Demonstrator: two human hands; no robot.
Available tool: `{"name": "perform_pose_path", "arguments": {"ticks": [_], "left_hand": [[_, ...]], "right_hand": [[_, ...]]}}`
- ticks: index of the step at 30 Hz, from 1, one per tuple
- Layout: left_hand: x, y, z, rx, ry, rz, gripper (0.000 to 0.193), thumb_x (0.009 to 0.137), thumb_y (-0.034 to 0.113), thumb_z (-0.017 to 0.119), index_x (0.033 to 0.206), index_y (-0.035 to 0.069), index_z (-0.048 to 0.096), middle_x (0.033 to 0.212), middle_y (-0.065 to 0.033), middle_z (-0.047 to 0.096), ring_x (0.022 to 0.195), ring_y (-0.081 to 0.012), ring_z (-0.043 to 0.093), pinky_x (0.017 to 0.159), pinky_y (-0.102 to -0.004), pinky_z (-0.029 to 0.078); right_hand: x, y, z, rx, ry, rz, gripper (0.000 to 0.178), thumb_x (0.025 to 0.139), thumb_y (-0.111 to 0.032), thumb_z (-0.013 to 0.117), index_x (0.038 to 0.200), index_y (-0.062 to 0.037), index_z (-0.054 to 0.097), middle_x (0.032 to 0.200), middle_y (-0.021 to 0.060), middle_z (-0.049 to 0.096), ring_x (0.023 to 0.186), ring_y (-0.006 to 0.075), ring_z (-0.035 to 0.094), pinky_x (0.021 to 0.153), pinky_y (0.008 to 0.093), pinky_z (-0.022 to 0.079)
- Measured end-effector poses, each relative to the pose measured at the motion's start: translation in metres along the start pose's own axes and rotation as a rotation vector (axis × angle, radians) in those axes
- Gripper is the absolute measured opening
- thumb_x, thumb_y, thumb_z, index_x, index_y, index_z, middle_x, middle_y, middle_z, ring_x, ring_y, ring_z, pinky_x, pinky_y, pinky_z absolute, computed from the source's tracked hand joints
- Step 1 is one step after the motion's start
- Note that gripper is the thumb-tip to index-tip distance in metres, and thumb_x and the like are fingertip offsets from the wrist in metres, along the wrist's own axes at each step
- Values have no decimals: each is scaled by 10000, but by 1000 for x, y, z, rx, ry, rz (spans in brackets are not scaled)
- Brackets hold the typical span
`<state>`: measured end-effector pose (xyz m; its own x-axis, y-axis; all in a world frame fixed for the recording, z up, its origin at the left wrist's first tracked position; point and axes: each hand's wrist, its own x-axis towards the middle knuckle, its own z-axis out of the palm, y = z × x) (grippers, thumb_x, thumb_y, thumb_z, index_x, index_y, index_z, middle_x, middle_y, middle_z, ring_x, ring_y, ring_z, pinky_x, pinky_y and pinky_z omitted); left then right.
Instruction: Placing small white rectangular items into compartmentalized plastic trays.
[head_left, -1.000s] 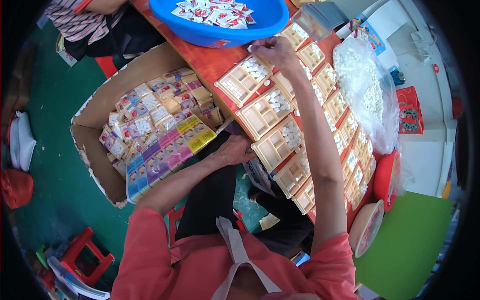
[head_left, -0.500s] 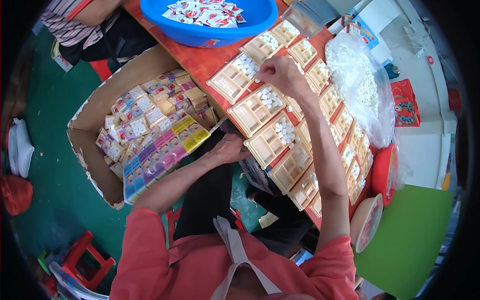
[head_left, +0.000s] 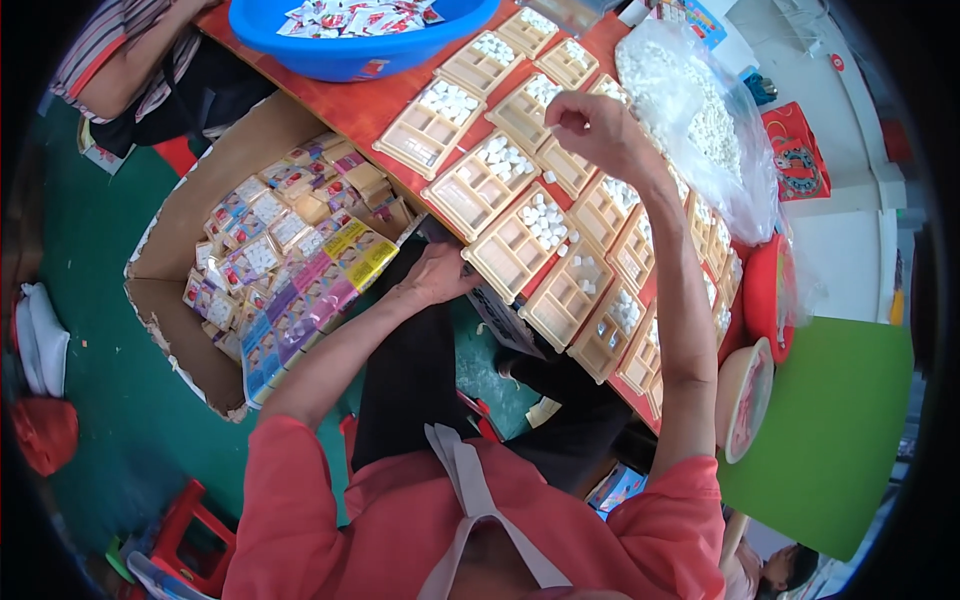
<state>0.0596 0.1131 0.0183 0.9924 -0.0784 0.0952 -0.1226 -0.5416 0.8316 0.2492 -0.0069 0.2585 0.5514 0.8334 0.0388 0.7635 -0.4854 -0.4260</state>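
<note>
My right hand hovers over rows of pale, compartmented trays. Its thumb and fingers are pinched together; anything between them is too small to make out. Small white cube-like pieces fill one compartment of many trays, and a few lie loose between them. My left hand rests low at the table's near edge, by the corner of a tray. Its fingers bend toward the edge and their tips are hidden, so whether they grip anything does not show.
A clear bag of white pieces lies beyond the trays. At the far left of the red table stands a blue basin of sachets. An open carton holds packed sets on my left. Another person sits beyond it.
My right hand has moved right, away from the far-left tray's white pieces, over the neighbouring row. The left hand stays by the table edge. The whole view has shifted slightly.
</note>
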Motion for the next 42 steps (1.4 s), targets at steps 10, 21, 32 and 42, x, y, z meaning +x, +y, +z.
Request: {"name": "perform_pose_path", "arguments": {"ticks": [10,21,32,42], "left_hand": [[4,20,-4,76,-106,-113,348,788,218,653,1117,111,621,1058,-132,660,1010,-321,620,862,-398,522],[6,14,4,84,-16,-51,319,783,235,668,1070,101,626,948,-135,667,904,-319,639,803,-402,531],[-2,21,-7,19,-1,-40,359,786,261,657,1081,63,606,867,-158,663,752,-287,659,732,-407,539],[0,19,-9,48,-21,-49,300,777,218,643,1037,70,630,892,-147,670,834,-303,651,769,-398,532]], "right_hand": [[-48,25,39,-66,57,-110,140,789,-70,624,921,-27,649,793,107,597,711,249,590,663,339,478],[-31,-6,41,-29,-11,-61,137,797,-66,646,918,0,653,763,62,602,682,113,541,629,279,455],[-4,-22,47,25,87,-54,209,829,-120,662,1000,0,664,834,78,618,679,153,548,631,318,451],[1,-50,72,99,-44,-259,136,809,-43,618,935,3,642,828,123,623,711,230,593,638,327,476]]}}
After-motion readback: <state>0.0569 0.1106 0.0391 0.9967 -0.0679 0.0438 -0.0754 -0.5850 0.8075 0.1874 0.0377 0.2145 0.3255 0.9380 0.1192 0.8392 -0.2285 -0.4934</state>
